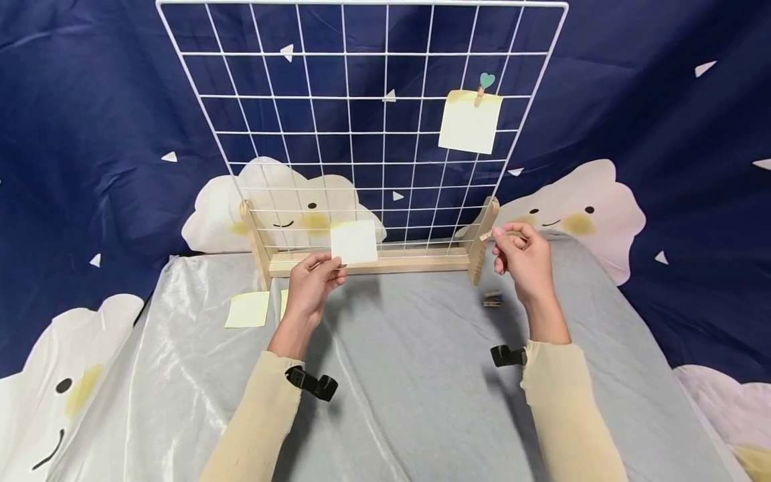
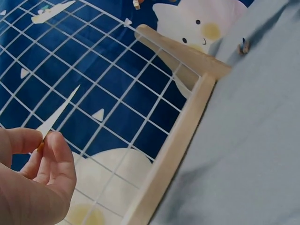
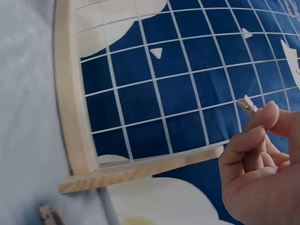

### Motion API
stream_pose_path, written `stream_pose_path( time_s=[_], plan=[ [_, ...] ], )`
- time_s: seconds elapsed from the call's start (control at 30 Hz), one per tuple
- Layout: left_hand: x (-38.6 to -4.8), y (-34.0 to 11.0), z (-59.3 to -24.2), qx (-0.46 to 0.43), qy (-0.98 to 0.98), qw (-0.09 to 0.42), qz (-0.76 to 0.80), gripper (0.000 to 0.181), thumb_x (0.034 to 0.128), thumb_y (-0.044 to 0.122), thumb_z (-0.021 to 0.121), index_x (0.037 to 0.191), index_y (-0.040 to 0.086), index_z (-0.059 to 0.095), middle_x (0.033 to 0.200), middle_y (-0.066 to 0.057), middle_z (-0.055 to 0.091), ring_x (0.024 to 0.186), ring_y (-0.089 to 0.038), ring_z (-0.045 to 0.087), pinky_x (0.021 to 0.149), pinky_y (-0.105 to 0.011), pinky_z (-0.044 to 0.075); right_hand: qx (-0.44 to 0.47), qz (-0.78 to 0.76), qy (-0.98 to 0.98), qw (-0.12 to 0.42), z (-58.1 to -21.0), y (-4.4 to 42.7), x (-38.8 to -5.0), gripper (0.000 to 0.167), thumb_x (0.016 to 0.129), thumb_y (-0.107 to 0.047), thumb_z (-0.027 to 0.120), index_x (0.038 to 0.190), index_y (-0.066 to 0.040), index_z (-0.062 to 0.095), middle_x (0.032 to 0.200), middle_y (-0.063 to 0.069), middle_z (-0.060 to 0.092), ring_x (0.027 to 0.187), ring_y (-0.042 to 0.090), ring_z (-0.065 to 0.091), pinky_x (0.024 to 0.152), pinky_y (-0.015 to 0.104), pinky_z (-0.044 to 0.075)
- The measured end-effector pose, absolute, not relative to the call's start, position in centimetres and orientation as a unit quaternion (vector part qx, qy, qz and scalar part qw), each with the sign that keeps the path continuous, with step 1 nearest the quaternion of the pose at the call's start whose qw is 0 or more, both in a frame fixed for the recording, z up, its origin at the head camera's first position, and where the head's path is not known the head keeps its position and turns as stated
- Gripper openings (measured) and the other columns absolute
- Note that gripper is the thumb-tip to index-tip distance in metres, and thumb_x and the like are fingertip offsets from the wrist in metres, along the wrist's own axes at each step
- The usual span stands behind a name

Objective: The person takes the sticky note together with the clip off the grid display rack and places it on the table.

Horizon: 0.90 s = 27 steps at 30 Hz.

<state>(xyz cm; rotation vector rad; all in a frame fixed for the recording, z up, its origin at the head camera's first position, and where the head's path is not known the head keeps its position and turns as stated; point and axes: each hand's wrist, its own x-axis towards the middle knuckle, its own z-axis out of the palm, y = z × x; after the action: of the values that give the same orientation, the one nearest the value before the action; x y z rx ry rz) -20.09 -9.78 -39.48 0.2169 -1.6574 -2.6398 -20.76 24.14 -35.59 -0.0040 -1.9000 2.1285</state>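
Observation:
My left hand [image 1: 312,284] pinches a pale yellow sticky note [image 1: 354,242] by its lower left corner, in front of the low part of the white wire grid [image 1: 385,97]. In the left wrist view that note [image 2: 58,112] appears nearly edge-on between thumb and fingers. Over on the right, my right hand [image 1: 525,261] holds a small wooden clothespin [image 3: 248,105] between thumb and forefinger, beside the stand's right foot. Another note [image 1: 470,124] hangs at the grid's upper right under a clothespin with a green heart [image 1: 486,80].
A loose sticky note [image 1: 248,310] lies on the grey cloth [image 1: 409,375] at left, with part of another [image 1: 284,302] behind my left wrist. Some small clothespins [image 1: 492,299] lie near the right foot. A wooden base [image 1: 373,266] carries the grid before a dark blue curtain.

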Motion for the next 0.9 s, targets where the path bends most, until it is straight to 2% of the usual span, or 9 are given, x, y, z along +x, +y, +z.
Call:
stream_pose_path(
  time_s=[0.37, 0.63, 0.9],
  plan=[
    [-19.7, -9.9, -41.9, 0.099, -0.552, 0.005, -0.828, 0.013, 0.0941, -0.008, 0.062, 0.104, -0.004, 0.055, 0.075, -0.004, 0.068, 0.064, -0.01, 0.067, 0.059, -0.019, 0.057, -0.066, 0.729, -0.668, 0.133, -38.3, 25.1, -19.7, 0.016, 0.099, -0.015, 0.068, 0.104, -0.006, 0.056, 0.062, 0.001, 0.058, 0.041, 0.008, 0.049, 0.04, 0.018, 0.042],
    [-19.6, -10.2, -43.4, 0.122, -0.557, -0.004, -0.821, 0.014, 0.0941, -0.008, 0.062, 0.107, -0.006, 0.055, 0.074, -0.005, 0.068, 0.061, -0.009, 0.066, 0.058, -0.018, 0.057, -0.089, 0.733, -0.665, 0.113, -40.7, 25.5, -19.2, 0.017, 0.1, -0.014, 0.066, 0.106, -0.004, 0.053, 0.063, 0.001, 0.057, 0.041, 0.009, 0.048, 0.04, 0.02, 0.044],
    [-19.6, -10.5, -44.3, 0.129, -0.564, -0.012, -0.815, 0.016, 0.0953, -0.006, 0.062, 0.109, -0.008, 0.055, 0.073, -0.003, 0.068, 0.062, -0.009, 0.066, 0.059, -0.018, 0.057, -0.103, 0.737, -0.658, 0.116, -42.3, 26.0, -18.9, 0.014, 0.1, -0.012, 0.065, 0.105, -0.004, 0.054, 0.065, 0.001, 0.058, 0.042, 0.008, 0.048, 0.04, 0.019, 0.043]
  ],
)
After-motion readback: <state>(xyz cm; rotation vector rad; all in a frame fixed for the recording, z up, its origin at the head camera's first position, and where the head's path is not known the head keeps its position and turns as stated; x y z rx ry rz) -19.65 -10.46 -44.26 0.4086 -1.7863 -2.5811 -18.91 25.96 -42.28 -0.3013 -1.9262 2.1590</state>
